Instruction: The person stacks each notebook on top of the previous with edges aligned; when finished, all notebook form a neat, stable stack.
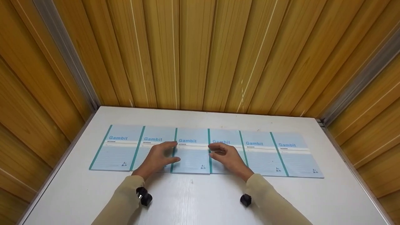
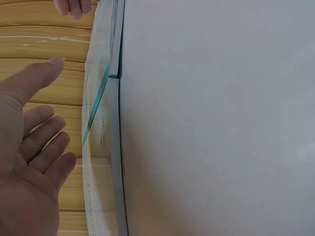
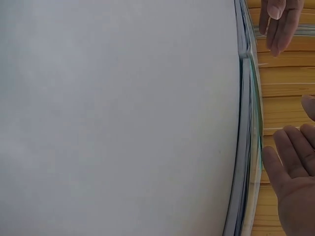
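Several light blue "Gambit" notebooks with green spines lie side by side in one row. My left hand (image 1: 157,156) is over the left side of a middle notebook (image 1: 192,159), thumb and fingers spread apart. On that notebook's other side is my right hand (image 1: 229,157), fingers lightly bent, over the green spine of the neighbouring notebook (image 1: 225,136). The palms face each other and nothing is between the fingers of either one. In the left wrist view the left hand (image 2: 34,142) appears with loose fingers; in the right wrist view the right hand (image 3: 300,177) does too.
The notebooks lie on a white table (image 1: 193,200). Further notebooks lie at the left end (image 1: 117,156) and the right end (image 1: 301,162) of the row. Wood-patterned panels (image 1: 193,56) stand behind and at both sides, with grey metal posts (image 1: 67,53) at the corners.
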A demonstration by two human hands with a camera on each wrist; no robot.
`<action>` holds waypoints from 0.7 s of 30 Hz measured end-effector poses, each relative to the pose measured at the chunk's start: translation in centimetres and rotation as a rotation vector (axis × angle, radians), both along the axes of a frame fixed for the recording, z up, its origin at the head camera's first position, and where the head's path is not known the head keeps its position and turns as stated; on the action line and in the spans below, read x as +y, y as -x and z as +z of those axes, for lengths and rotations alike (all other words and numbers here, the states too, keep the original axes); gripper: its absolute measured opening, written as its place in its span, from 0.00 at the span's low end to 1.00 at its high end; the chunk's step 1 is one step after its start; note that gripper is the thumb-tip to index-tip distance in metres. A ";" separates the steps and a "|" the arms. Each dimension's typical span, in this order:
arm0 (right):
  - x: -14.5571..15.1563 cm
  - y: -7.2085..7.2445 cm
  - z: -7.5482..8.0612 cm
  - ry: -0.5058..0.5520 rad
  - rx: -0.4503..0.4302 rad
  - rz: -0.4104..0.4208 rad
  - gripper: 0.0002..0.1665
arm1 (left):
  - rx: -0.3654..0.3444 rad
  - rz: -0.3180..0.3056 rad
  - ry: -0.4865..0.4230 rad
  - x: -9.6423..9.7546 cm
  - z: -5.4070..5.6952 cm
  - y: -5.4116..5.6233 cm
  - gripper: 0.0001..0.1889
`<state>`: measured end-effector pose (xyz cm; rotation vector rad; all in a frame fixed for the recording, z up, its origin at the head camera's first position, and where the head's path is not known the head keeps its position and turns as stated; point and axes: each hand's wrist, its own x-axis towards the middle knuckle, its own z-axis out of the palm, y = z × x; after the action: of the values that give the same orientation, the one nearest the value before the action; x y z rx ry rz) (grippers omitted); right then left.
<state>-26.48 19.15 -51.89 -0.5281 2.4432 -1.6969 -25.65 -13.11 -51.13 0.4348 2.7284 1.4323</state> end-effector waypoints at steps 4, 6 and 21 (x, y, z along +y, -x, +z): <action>-0.3 0.0 -0.1 -0.057 0.018 0.008 0.27 | -0.005 -0.023 0.025 0.2 -0.3 -0.1 0.32; -0.5 0.0 -0.1 -0.091 0.032 0.010 0.27 | -0.016 -0.028 0.041 0.2 -0.5 -0.1 0.32; -1.1 0.2 -0.2 -0.304 0.027 0.048 0.30 | 0.005 -0.034 0.101 0.4 -1.2 -0.1 0.29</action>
<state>-26.68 18.07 -52.08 -0.5657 2.6169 -1.2743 -25.51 -12.71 -52.37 0.4779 2.7676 1.2805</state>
